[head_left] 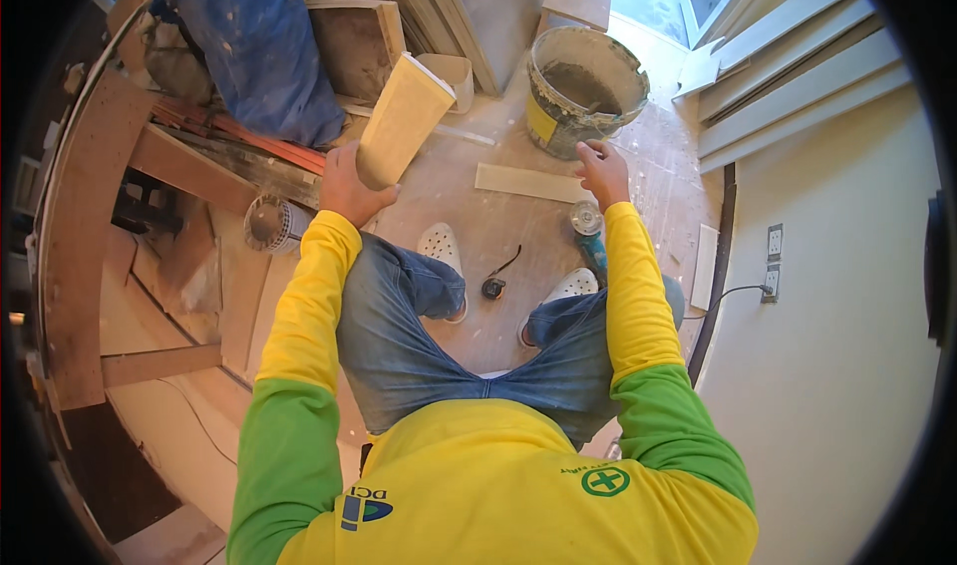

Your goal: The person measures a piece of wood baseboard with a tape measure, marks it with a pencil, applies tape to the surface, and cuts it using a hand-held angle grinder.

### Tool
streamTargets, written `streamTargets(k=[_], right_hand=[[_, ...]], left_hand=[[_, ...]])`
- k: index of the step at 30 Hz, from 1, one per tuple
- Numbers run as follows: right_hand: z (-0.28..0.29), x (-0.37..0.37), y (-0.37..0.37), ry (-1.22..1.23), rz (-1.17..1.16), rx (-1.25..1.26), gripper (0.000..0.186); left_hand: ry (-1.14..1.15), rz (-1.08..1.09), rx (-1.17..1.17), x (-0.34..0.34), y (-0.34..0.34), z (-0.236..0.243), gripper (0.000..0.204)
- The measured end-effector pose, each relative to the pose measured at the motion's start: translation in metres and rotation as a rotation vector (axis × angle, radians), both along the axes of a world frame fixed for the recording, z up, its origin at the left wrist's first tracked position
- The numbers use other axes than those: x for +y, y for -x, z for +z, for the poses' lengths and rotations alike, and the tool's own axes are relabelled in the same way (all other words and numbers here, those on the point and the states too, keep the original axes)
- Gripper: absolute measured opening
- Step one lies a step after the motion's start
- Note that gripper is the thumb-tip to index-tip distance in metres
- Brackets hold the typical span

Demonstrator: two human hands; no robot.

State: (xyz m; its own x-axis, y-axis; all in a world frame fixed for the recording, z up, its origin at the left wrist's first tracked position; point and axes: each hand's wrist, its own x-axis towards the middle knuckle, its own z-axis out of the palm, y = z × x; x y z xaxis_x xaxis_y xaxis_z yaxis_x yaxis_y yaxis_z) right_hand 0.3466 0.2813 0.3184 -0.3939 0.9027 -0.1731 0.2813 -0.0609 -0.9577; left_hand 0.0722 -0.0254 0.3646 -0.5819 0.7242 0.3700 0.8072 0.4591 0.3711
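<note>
My left hand (353,188) grips the lower end of a short pale wooden board (407,121), which tilts up and away from me. Bent fingers and thumb draw together on my right hand (605,174), raised to the right; whether anything small is between them I cannot make out. Below that hand, a teal angle grinder (592,251) with a round disc lies by my right shoe. A flat pale wood strip (528,181) rests on the floor between my hands. Between my feet sits a small black tape measure (493,288).
A large mortar-crusted bucket (540,94) stands ahead. A blue sack (254,56), leaning panels (498,16) and a small tub (271,224) are at left. Long boards (797,96) lean on the right wall, near a socket (772,284) with a cord. Wooden framing edges an opening at left.
</note>
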Motion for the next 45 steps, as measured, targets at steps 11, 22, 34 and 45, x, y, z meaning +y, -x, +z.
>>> streamTargets(k=[11,22,34,45], right_hand=[[-0.007,0.003,0.004,-0.11,0.022,-0.08,0.046],[-0.009,0.006,-0.007,-0.139,0.005,-0.086,0.046],[-0.007,0.001,-0.03,-0.092,0.034,-0.125,0.051],[-0.018,0.008,-0.026,-0.236,0.026,-0.141,0.048]], left_hand=[[-0.001,-0.008,-0.004,-0.002,0.008,-0.006,0.088],[-0.039,0.03,-0.061,-0.002,0.004,-0.004,0.085],[-0.038,0.029,-0.105,0.003,0.008,-0.002,0.083],[-0.038,-0.012,-0.164,0.006,-0.004,0.004,0.09]])
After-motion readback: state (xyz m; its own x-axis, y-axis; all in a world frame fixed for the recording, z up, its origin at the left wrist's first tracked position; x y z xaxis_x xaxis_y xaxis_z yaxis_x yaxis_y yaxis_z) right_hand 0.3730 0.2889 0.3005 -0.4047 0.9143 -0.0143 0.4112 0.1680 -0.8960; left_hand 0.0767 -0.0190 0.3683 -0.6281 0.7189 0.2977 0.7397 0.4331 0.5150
